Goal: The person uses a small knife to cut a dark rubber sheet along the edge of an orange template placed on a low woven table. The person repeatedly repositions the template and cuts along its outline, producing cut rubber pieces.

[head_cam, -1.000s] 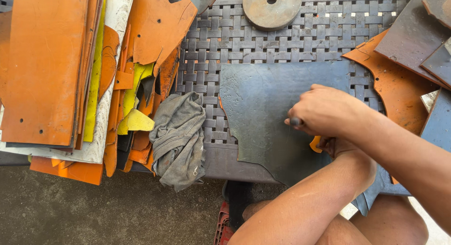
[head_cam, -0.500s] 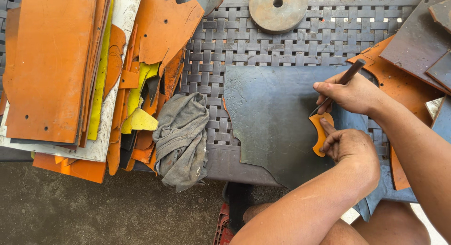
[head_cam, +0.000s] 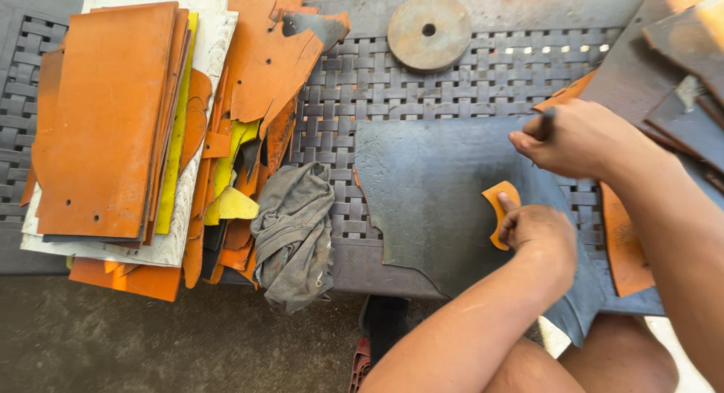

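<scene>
Small orange template (head_cam: pixel 501 206) flat on grey sheet (head_cam: pixel 430 189)
</scene>
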